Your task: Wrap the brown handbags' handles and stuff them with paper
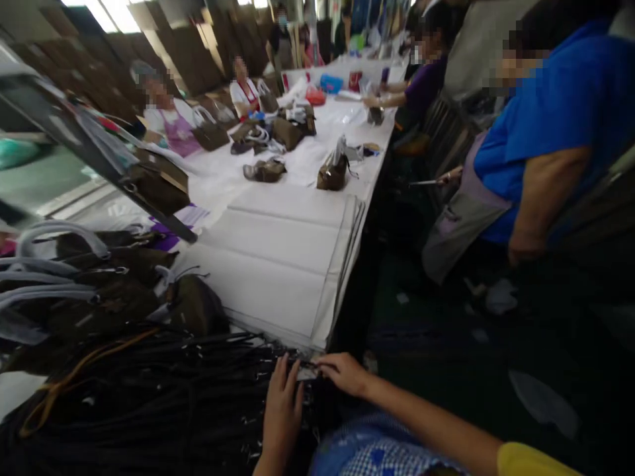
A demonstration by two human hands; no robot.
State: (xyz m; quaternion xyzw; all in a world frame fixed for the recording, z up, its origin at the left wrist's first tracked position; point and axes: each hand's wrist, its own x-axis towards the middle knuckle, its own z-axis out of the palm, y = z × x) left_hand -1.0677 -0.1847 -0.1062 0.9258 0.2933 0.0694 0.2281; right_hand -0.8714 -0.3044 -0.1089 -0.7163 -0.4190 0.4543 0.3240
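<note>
A big heap of black straps (163,403) covers the near end of the table. My left hand (282,410) lies on the heap with its fingers stretched out and close together, the fingertips at a small pale piece (306,374) on a strap end. From the right, my right hand (343,372) reaches in with its fingers curled down onto that same strap end. What sits inside the right fingers is hidden. A blue checked cloth (377,456) lies just below my hands.
A stack of white sheets (278,264) lies beyond the straps, at the table's right edge. Brown bags with pale handles (99,291) pile up at left. More bags (332,173) stand farther along the white table. A person in blue (546,132) stands at right; others sit along both sides.
</note>
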